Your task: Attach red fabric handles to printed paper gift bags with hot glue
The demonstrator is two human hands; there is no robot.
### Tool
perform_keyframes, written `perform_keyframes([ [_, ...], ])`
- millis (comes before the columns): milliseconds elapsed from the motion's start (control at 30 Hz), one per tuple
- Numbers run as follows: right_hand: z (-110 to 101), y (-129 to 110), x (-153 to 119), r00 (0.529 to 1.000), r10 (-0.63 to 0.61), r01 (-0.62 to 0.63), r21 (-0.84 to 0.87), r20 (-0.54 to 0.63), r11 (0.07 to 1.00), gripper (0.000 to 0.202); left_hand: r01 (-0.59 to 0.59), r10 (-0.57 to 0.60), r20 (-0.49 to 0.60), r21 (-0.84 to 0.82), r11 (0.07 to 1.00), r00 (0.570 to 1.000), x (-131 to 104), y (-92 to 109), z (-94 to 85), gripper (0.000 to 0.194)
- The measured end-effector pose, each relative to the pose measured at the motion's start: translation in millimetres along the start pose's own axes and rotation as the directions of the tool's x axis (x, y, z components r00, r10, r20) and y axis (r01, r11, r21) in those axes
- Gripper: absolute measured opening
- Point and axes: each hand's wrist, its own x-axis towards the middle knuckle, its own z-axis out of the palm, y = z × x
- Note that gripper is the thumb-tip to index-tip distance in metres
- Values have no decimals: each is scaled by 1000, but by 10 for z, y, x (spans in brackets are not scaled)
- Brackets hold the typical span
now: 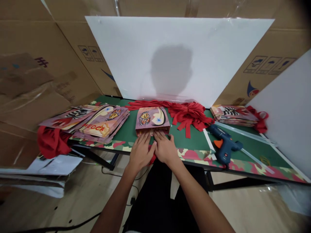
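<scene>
Left hand (141,151) and right hand (166,149) lay close together, backs up, fingers extended rather than visibly pinching. Before them stretched the green counter (178,143), with the patterned paper bag (153,118) near its front edge, fingertips at the bag's near end. Even pressure from both hands, working along that end, seemed the surest way to avoid skewing it.

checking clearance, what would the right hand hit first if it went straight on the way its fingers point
The butterfly-printed bag: the fingertips of the right hand already seem to be at its near end, though whether inside or just against it is unclear.
</scene>
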Motion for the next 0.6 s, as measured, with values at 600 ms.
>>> perform_keyframes([
  [600, -92, 162, -177, 846, 264, 29, 534, -464, 845, 29, 53, -237, -464, -374, 926, 854, -98, -75, -313, 18],
])
